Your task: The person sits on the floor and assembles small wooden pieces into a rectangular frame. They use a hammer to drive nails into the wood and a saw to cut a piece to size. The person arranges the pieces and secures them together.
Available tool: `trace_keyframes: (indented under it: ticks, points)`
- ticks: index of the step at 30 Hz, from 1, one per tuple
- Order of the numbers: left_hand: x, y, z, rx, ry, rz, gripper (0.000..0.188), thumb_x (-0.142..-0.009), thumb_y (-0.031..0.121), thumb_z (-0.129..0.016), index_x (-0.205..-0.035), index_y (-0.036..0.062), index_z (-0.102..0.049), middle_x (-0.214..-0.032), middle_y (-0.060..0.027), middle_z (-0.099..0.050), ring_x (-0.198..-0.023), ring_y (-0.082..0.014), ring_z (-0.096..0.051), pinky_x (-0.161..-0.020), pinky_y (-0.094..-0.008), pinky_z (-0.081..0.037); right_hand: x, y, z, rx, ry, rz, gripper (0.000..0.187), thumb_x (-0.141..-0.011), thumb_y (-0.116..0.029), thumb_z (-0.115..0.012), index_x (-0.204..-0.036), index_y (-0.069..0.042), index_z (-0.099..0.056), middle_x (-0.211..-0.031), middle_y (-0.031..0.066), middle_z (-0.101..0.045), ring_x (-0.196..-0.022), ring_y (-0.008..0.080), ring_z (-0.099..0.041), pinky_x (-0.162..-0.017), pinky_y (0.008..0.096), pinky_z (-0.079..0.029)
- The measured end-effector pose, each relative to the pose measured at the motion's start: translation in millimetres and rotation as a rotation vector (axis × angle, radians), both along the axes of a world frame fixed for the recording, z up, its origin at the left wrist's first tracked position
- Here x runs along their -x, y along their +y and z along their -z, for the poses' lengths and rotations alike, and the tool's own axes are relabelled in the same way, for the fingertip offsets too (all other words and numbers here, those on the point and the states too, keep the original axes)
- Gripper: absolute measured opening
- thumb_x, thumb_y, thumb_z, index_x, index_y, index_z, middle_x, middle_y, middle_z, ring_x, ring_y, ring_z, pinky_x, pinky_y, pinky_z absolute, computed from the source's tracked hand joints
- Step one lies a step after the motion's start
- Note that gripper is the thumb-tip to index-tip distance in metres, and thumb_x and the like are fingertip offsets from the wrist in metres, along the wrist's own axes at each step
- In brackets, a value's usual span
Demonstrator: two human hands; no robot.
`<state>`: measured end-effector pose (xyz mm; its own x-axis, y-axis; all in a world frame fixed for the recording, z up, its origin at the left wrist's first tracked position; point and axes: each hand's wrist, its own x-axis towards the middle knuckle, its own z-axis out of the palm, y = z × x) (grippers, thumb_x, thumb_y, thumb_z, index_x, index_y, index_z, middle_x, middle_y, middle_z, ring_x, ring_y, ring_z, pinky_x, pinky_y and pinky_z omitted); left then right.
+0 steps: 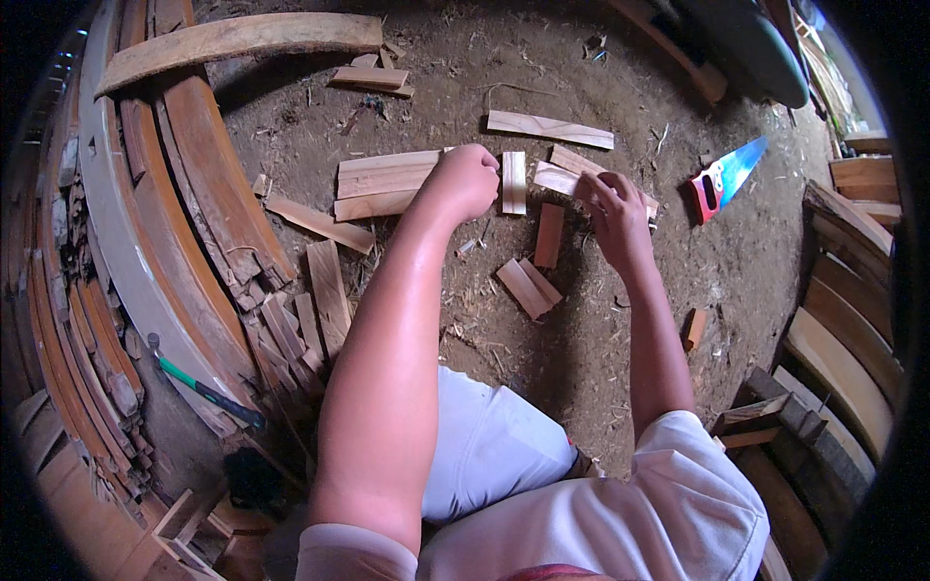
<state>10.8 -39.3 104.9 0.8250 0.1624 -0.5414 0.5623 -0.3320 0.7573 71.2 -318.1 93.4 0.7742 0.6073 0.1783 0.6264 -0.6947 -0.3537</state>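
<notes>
My left hand [470, 182] is curled closed at the right end of several pale wooden slats [383, 182] laid side by side on the ground. Its fingertips are mostly hidden, so what they grip does not show. A short upright piece of wood [514, 183] lies just right of that hand. My right hand [615, 208] has its fingers bent over the right end of a light wooden slat [557, 179], which overlaps another strip [573, 158]. Below lie a reddish wood block [548, 235] and two short offcuts [530, 288]. Farther off rests a longer slat [550, 129].
A handsaw [728, 181] with a red handle lies to the right. On the left, a hammer [208, 389] with a green and black handle rests beside long stacked planks [218, 165]. A curved board [242, 46] crosses those planks. More boards [838, 363] line the right side.
</notes>
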Motion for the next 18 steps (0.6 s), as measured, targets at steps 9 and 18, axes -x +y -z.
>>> trace_keyframes:
  ticks: [9, 18]
  points:
    - [1, -11, 6, -0.003, 0.069, 0.095, 0.031, -0.105, 0.009, -0.054, -0.130, -0.0053, -0.065, -0.119, -0.0171, -0.075, -0.099, -0.0238, -0.075, -0.089, -0.0384, -0.058, -8, 16, 8, 0.132, 0.137, -0.235, 0.041, -0.095, -0.011, -0.070, -0.136, -0.014, -0.072, -0.125, 0.0126, -0.068, -0.120, 0.0342, -0.064, -0.107, 0.0465, -0.047]
    - [0, -21, 2, -0.087, 0.091, 0.125, 0.029, -0.104, 0.016, -0.059, -0.125, -0.0020, -0.068, -0.105, -0.0162, -0.078, -0.097, -0.0232, -0.076, -0.086, -0.0397, -0.057, -3, 12, 8, 0.095, 0.142, -0.247, 0.062, -0.084, -0.006, -0.077, -0.145, -0.016, -0.067, -0.129, 0.0128, -0.065, -0.125, 0.0355, -0.060, -0.112, 0.0481, -0.044]
